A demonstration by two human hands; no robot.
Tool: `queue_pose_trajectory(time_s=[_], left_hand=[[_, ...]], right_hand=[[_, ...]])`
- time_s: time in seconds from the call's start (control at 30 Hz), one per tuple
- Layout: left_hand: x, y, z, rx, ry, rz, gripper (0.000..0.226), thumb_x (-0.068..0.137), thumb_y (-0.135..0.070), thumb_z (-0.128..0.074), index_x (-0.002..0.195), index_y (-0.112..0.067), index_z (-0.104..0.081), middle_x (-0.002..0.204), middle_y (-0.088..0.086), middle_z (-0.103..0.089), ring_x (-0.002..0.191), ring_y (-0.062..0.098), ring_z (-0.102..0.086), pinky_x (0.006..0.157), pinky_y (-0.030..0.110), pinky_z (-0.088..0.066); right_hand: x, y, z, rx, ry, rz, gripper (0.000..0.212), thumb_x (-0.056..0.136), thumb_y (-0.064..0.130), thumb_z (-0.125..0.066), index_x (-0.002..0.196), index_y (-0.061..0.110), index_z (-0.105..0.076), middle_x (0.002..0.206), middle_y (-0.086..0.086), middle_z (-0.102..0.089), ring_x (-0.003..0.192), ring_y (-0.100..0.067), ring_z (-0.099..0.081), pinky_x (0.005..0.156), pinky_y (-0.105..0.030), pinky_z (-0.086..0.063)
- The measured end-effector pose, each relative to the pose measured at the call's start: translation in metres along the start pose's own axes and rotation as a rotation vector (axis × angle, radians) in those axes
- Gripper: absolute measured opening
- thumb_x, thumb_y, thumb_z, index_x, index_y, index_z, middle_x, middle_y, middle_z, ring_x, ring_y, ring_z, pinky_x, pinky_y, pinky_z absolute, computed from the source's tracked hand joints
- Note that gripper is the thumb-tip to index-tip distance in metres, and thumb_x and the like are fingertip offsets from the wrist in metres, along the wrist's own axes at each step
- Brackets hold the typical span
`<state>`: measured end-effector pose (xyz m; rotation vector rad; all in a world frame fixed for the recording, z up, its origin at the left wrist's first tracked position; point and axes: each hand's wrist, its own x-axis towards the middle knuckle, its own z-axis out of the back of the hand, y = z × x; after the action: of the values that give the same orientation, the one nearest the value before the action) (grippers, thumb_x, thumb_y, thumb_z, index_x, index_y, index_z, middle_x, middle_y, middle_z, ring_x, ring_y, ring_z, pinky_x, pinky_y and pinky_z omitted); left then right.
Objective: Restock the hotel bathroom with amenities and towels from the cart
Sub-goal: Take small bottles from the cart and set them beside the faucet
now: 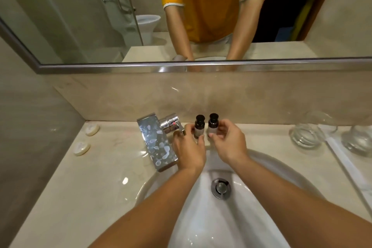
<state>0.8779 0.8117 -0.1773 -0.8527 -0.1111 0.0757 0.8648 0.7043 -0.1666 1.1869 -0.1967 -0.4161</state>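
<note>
Two small amenity bottles stand upright side by side at the back edge of the marble counter point(112, 167), behind the white sink point(261, 167), just right of the chrome faucet point(156, 141). Each has a dark cap, dark shoulder and pale label. The left hand point(188, 151) pinches the left bottle point(199, 127); the right hand point(229, 143) pinches the right bottle point(213, 125)

Beige marble counter point(100, 177), two soaps point(81, 148), two bottles point(199, 127), glass jars point(305, 135)
</note>
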Motion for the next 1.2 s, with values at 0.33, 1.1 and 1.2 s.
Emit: queue_pose_trajectory(time_s=[0.33, 1.1, 1.2], left_hand=[[0.018, 0.007, 0.002, -0.014, -0.074, -0.042, 0.034, 0.085, -0.020, -0.074, 0.116, -0.010, -0.067, 0.109, 0.011, -0.071, 0.106, 0.030, -0.062, 0.094, 0.033, -0.040], [-0.065, -0.016, 0.043, 0.341, 0.271, -0.110, 0.035, 0.100, -0.035, -0.048, 0.130, -0.018, -0.056, 0.130, 0.001, -0.050, 0.122, 0.019, -0.046, 0.104, 0.031, -0.039], [-0.086, -0.030, 0.065, 0.401, 0.463, -0.136, 0.038, 0.101, -0.039, -0.045, 0.132, -0.018, -0.053, 0.139, 0.003, -0.045, 0.128, 0.022, -0.045, 0.107, 0.034, -0.037]], right_hand=[[0.012, -0.011, -0.035, -0.273, -0.162, 0.159, 0.032, 0.079, 0.019, -0.079, 0.110, 0.018, -0.069, 0.103, -0.001, -0.066, 0.104, -0.022, -0.053, 0.083, -0.027, -0.039], [-0.041, 0.020, 0.037, -0.658, 0.114, 0.065, 0.022, 0.093, 0.027, -0.061, 0.114, 0.022, -0.063, 0.121, 0.000, -0.052, 0.120, -0.021, -0.047, 0.100, -0.035, -0.043], [-0.061, 0.040, 0.063, -0.750, 0.257, 0.071, 0.021, 0.092, 0.028, -0.062, 0.112, 0.022, -0.064, 0.121, -0.001, -0.052, 0.117, -0.024, -0.051, 0.099, -0.035, -0.044]])
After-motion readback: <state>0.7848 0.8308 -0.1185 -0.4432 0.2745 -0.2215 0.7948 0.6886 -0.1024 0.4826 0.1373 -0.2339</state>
